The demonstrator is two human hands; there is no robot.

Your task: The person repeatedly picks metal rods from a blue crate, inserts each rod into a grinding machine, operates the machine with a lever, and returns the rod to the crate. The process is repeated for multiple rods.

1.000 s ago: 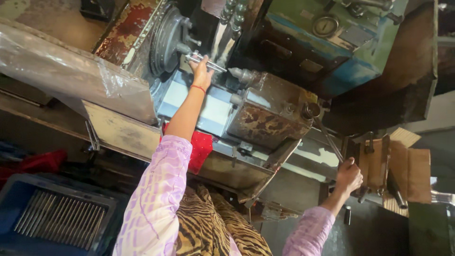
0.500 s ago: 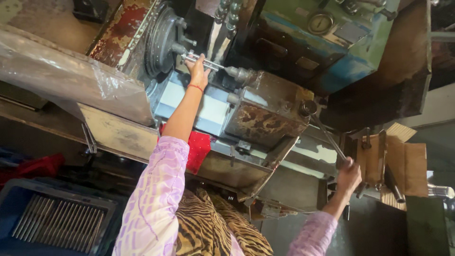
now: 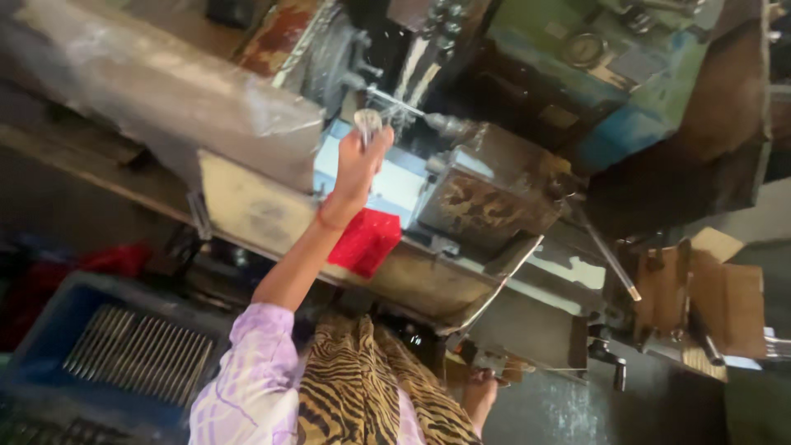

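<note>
Left hand [image 3: 360, 165] pinches a short shiny metal rod [image 3: 367, 124], round end showing, above the rusty machine [image 3: 486, 198] bed. Right hand [image 3: 480, 394] low at the machine's front edge, grip unclear. Red cloth [image 3: 365, 241] just below.

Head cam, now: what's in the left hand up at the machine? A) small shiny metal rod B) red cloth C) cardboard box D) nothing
A: the left hand is raised at the machine with its fingers closed on a small shiny metal rod; the red cloth lies lower, beside the forearm, not in the hand.
</note>
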